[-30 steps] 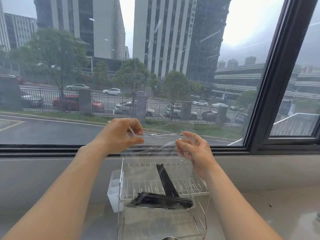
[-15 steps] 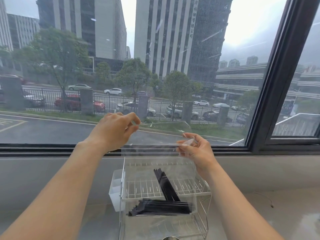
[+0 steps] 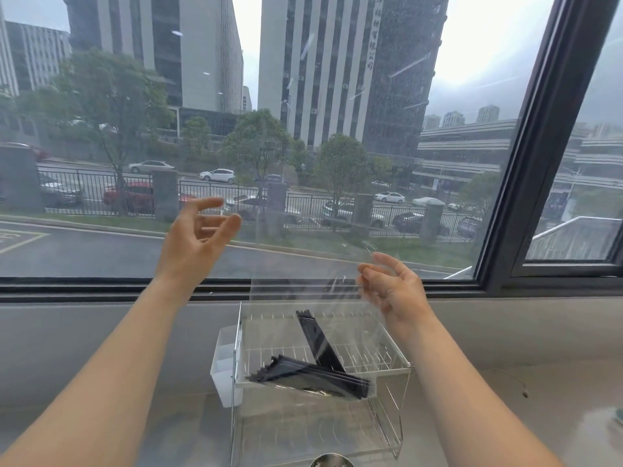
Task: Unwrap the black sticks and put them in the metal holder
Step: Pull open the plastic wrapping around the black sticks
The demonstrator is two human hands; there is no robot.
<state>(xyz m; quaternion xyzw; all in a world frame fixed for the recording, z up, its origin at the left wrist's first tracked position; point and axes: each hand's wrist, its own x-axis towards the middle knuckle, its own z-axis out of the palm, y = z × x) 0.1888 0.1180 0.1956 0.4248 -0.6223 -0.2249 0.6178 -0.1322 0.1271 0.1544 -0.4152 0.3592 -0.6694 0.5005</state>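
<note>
Head view, hazards. Clear plastic bag [image 3: 313,332]: hangs in front of the wire rack [image 3: 387,362], black sticks [image 3: 313,379] pooled at its bottom, one stick [image 3: 318,342] leaning upright inside. I judge the bag barely secured; if the film slips it could drop onto the rack's top shelf, and the loose sticks could spill through the wires or onto the counter [image 3: 539,382]. The metal holder [image 3: 332,461] shows only as a round rim at the bottom edge, so aiming sticks into it from here would be blind.

Head view, fingers. My left hand [image 3: 195,237]: raised clear of the bag, fingers spread and loosely bent, holding nothing. My right hand [image 3: 394,291]: fingers relaxed and fairly straight, fingertips [image 3: 365,274] at the bag's upper right edge; I cannot tell whether they pinch the film or merely touch it.
</note>
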